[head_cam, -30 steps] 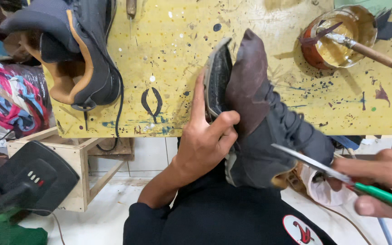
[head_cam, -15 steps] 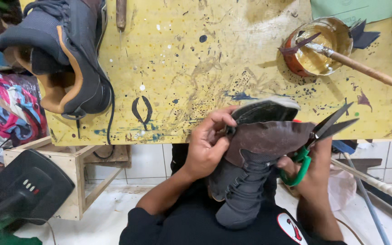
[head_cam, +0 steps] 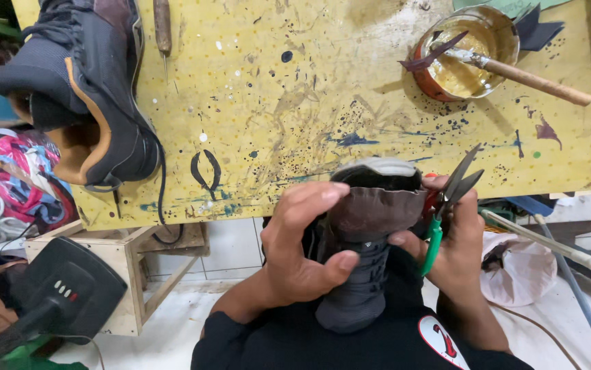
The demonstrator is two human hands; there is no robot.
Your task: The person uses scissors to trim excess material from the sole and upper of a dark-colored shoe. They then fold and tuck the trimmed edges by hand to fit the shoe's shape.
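While gripped toe-up, the dark boot (head_cam: 367, 233) shows a brown suede toe.

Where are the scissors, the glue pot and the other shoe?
scissors (head_cam: 461, 179), head view, on the dark blades.
glue pot (head_cam: 429, 74), head view, on its reddish outer wall.
other shoe (head_cam: 107, 103), head view, on its dark side panel.

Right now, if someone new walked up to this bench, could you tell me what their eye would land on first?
Probably the dark grey shoe at the bottom centre, gripped by the left hand while the right hand holds green-handled scissors at its upper edge. Next comes the paint-spattered yellow table, with a second shoe at its left edge and a glue tin with a brush at top right.
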